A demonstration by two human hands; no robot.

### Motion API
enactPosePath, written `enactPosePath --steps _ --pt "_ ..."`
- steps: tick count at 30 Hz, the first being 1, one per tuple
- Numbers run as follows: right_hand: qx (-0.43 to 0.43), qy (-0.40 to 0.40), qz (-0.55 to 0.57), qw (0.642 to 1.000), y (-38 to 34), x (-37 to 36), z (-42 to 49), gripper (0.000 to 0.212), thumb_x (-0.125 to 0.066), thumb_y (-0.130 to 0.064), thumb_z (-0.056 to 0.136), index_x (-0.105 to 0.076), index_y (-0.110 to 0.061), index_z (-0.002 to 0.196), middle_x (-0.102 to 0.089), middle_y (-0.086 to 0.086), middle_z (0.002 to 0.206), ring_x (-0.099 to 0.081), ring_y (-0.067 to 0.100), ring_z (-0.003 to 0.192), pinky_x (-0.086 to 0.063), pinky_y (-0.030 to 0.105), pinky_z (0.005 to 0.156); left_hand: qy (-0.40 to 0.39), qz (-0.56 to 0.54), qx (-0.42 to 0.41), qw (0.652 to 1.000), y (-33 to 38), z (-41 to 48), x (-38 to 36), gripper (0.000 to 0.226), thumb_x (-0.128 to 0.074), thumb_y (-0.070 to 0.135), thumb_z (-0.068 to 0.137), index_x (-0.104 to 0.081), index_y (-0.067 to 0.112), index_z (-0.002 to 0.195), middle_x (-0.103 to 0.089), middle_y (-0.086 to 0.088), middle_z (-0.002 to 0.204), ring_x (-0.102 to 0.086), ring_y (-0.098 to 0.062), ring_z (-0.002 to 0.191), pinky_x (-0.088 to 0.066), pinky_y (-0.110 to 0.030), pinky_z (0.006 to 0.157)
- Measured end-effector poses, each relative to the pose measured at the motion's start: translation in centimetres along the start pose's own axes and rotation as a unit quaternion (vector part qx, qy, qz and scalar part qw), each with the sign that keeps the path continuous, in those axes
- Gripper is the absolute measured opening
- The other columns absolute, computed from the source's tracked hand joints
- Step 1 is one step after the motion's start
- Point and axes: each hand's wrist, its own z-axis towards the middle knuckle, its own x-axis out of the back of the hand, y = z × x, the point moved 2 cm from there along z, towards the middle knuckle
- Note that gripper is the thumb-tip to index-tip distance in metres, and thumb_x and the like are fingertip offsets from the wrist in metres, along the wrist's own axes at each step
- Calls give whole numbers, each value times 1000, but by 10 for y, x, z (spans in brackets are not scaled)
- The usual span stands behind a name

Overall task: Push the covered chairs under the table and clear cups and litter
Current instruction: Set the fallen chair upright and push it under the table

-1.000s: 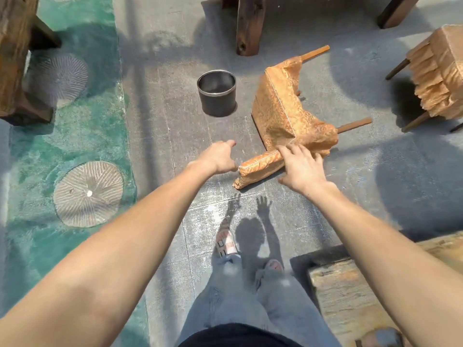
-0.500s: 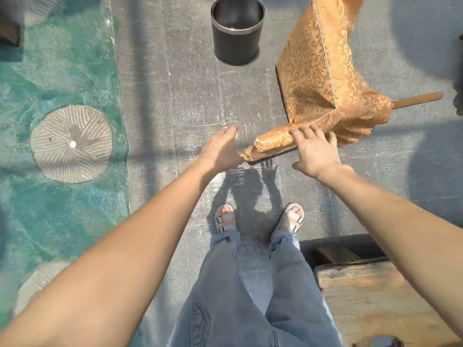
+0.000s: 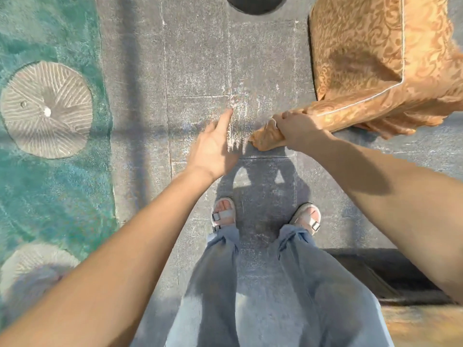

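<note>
Right hand (image 3: 295,130) grips the near corner of the gold covered chair (image 3: 363,71), which stretches away beyond it and to its right. Left hand (image 3: 215,146) hangs just beside that corner, fingers loosely straight, holding nothing. Farther beyond, a dark bin (image 3: 255,3) stands on the grey floor (image 3: 195,58).

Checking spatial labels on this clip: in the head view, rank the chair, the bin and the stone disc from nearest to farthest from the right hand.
1. The chair, at right: the right hand grips the edge of its cover.
2. The bin, cut off at the top edge, ahead and to the hand's left.
3. The stone disc, at the far left of the view.
</note>
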Motion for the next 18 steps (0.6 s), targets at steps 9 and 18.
enactPosePath --steps 9,18 --pt "121 61 -77 988 34 8 7 22 -65 -25 94 -55 -10 106 -65 11 100 -65 33 93 -39 38 66 -28 -32 93 995 20 -15 -46 112 -74 -2 83 -8 44 161 -15 -11 169 -46 -26 138 -40 -32 104" --pt "141 98 -22 985 144 58 -115 17 -65 -22 90 -61 -8 101 -70 12 101 -69 32 92 -55 40 74 -36 57 86 994 90 -34 -43 109 -77 7 84 -8 43 160 -22 -12 167 -68 -14 83 -53 -23 54"
